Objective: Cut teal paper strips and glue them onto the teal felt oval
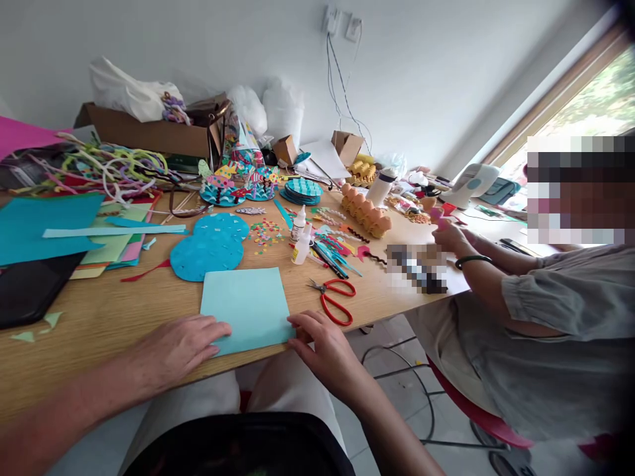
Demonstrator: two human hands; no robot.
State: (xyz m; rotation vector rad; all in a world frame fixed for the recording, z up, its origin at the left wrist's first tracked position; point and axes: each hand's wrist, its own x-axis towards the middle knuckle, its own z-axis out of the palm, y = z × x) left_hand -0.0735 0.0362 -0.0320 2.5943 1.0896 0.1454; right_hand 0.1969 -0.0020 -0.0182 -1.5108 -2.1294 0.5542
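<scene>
A light aqua sheet of paper [248,304] lies flat at the table's front edge. My left hand [186,344] rests on its lower left corner, fingers stretched out. At the sheet's right edge is my right hand [317,340], its thumb and fingertips closed on the paper's border. Red-handled scissors [335,297] lie just right of the sheet. Behind the sheet is a blue rounded paper shape [208,251]. Two small glue bottles [301,246] stand behind the sheet's right side, near scattered colourful paper dots [265,235].
At the left are stacked coloured papers [44,225], a black device [34,291] and pipe cleaners [119,165]. Egg cartons [366,211] and a white bottle [381,187] stand farther back. A person [560,357] sits at the right, hands over the table.
</scene>
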